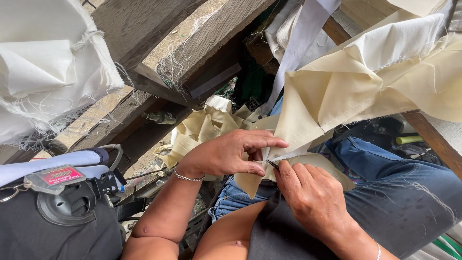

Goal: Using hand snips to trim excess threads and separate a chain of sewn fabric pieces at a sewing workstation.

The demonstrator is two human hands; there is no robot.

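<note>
Head view, looking down over lap, seated person in blue jeans (pixel 385 192).

Item 1: cream cloth (pixel 332 91). Long folded strip, drapes from upper right down to the lap, lower end lies over the jeans between both hands. Matte, light weave, soft creases, frayed threads on cut edges. One pointed corner hangs below the hands.

Item 2: left hand (pixel 226 154). Closed on the cloth edge, thumb and forefinger pinching a fold, chain bracelet at wrist.

Item 3: right hand (pixel 313 192). Clenched round a small dark pointed tool (pixel 273 164), only the tip shows; kind unclear, poss. seam ripper or needle. Tip touches the cloth edge just beside left thumb.

Progress (judgement): work sits at one spot on the edge, near the lower end of the strip. Most of the strip above looks untouched by the tool; how much edge is already done cannot be told, as no seam or stitch line is clear.

Surroundings: heap of same cream cloth pieces (pixel 202 127) on the ground ahead; white frayed cloth (pixel 43 72) hung upper left; rough wood beams (pixel 139 29) overhead; grey bag w/ red tag (pixel 60 175) at lower left; yellow-green tube (pixel 409 139) at right, well apart.
</note>
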